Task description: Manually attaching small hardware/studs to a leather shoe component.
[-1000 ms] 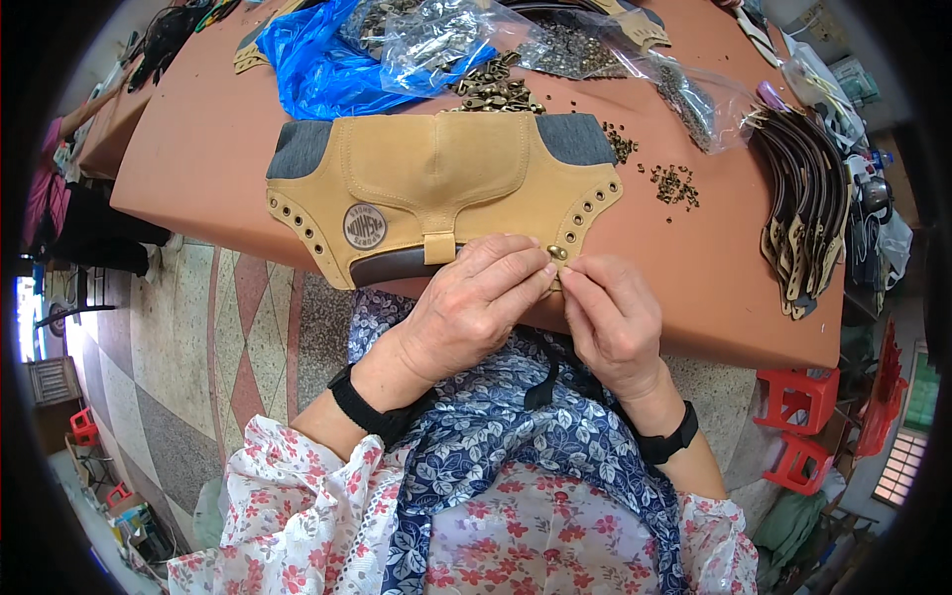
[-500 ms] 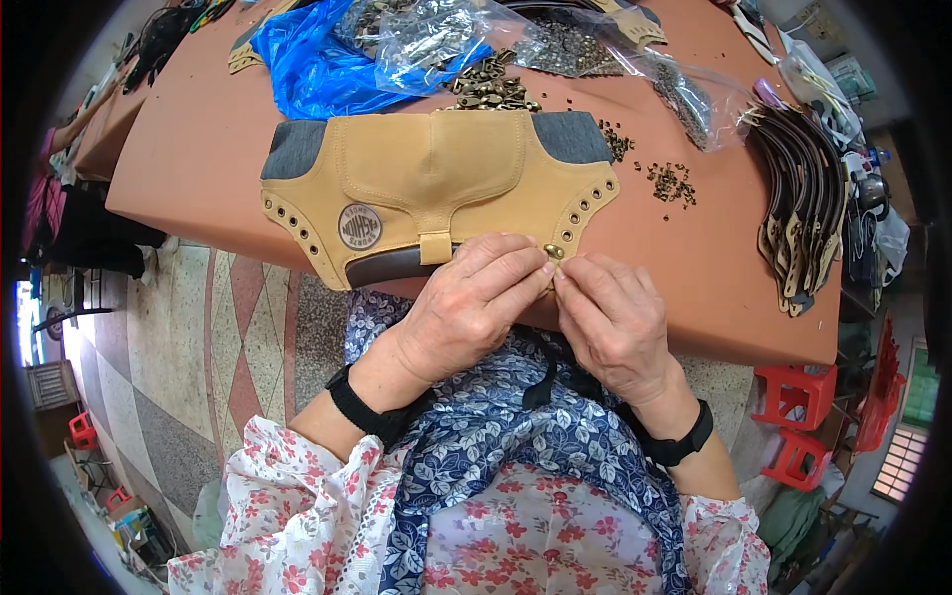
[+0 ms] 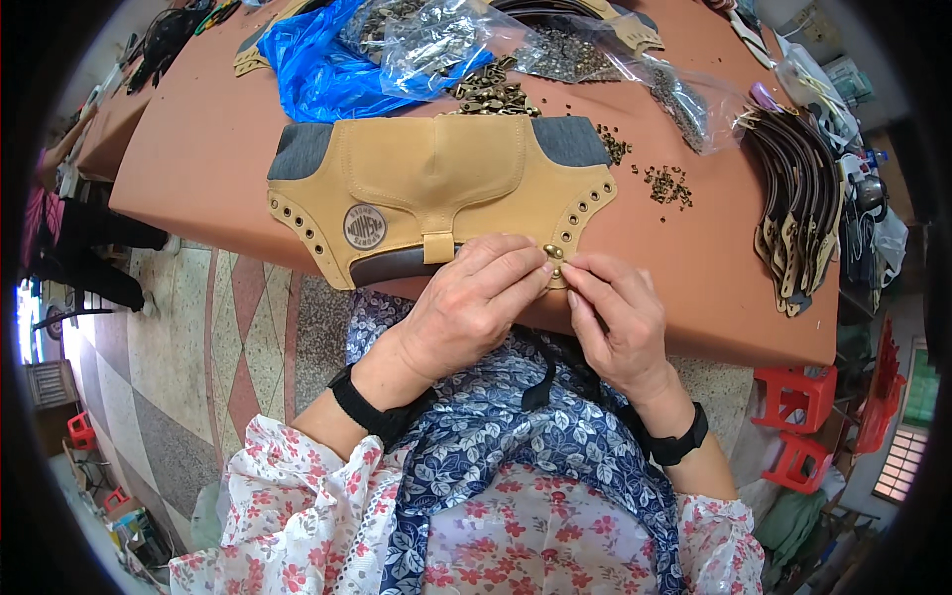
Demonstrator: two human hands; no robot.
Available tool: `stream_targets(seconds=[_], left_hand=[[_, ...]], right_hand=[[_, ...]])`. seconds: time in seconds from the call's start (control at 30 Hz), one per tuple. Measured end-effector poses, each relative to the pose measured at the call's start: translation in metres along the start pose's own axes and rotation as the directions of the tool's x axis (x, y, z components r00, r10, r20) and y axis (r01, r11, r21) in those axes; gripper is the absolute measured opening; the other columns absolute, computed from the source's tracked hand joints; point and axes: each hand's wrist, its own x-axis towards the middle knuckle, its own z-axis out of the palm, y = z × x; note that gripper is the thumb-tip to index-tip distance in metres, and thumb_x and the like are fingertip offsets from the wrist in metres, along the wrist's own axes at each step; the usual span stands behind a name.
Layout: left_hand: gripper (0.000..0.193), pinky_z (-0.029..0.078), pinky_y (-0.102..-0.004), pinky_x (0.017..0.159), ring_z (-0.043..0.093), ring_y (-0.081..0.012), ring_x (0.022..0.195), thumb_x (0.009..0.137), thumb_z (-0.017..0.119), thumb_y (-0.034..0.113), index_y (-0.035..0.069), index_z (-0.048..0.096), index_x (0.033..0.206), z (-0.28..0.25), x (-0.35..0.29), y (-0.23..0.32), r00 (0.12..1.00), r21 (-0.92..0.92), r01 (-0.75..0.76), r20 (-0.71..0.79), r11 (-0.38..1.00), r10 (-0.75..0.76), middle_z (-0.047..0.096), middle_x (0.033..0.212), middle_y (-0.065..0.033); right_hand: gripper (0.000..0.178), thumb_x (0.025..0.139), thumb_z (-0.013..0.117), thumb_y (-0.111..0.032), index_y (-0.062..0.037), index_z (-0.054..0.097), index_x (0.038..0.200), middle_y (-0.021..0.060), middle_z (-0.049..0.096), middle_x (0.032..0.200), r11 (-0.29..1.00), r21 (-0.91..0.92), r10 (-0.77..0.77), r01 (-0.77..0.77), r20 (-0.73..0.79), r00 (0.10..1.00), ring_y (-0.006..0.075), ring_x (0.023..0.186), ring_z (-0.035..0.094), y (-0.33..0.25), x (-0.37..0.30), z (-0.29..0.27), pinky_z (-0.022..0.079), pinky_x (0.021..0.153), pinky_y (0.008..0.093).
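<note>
A tan shoe upper (image 3: 431, 159) with dark grey corner panels, a round badge and metal eyelets lies at the table's front edge. Its lower right flap sits between my hands. My left hand (image 3: 476, 302) is closed on that flap, with thumb and fingertips beside a brass lace hook (image 3: 554, 252). From the other side, my right hand (image 3: 620, 312) has its fingers curled and its index fingertip at the flap, just below the hook. Whatever small piece lies under those right fingertips is hidden. A dark brown strip (image 3: 397, 266) runs along the upper's near edge.
Beyond the upper lie a heap of brass hooks (image 3: 496, 91), loose small rivets (image 3: 666, 186), a blue plastic bag (image 3: 315, 69) and clear bags of metal parts. Stacked dark shoe pieces (image 3: 793, 208) lie at the right. Red stools (image 3: 796, 397) stand below the table; a person (image 3: 89, 248) is at far left.
My right thumb has dropped lower and parted a little from the index finger. My left hand keeps its hold. The person at far left has shifted their legs.
</note>
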Motion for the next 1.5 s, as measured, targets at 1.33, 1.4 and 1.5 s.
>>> stream_targets(seconds=[1.33,1.4,1.5], left_hand=[[0.024,0.055,-0.0411,0.086,0.066,-0.0337,0.1,0.08,0.076,0.002,-0.004,0.067,0.102,0.0,0.003,0.0,0.995,-0.058,0.04,-0.085,0.998,-0.044,0.066,0.109,-0.0159],[0.023,0.055,-0.0409,0.086,0.066,-0.0337,0.1,0.08,0.076,0.002,-0.004,0.067,0.101,0.002,0.003,-0.001,0.995,-0.067,0.036,-0.091,0.997,-0.042,0.066,0.109,-0.016],[0.022,0.056,-0.0413,0.085,0.066,-0.034,0.098,0.08,0.076,0.001,-0.005,0.066,0.099,0.004,0.0,-0.002,0.994,-0.055,0.02,-0.106,0.998,-0.025,0.066,0.108,-0.0167]], right_hand=[[0.026,0.082,0.079,-0.023,0.0021,0.072,0.081,0.0196,0.064,0.068,0.902,-0.086,0.359,-0.422,0.692,0.627,0.0335,0.065,0.065,0.01,0.09,-0.039,0.049,0.062,0.0436],[0.026,0.081,0.081,-0.022,0.0027,0.072,0.079,0.0184,0.065,0.065,0.904,-0.157,0.378,-0.398,0.729,0.57,0.0305,0.062,0.066,0.012,0.1,-0.036,0.05,0.06,0.0419],[0.027,0.079,0.083,-0.019,0.0043,0.072,0.075,0.016,0.067,0.063,0.841,-0.21,0.455,-0.499,0.774,0.44,0.0245,0.059,0.068,0.009,0.113,-0.031,0.051,0.056,0.0381]])
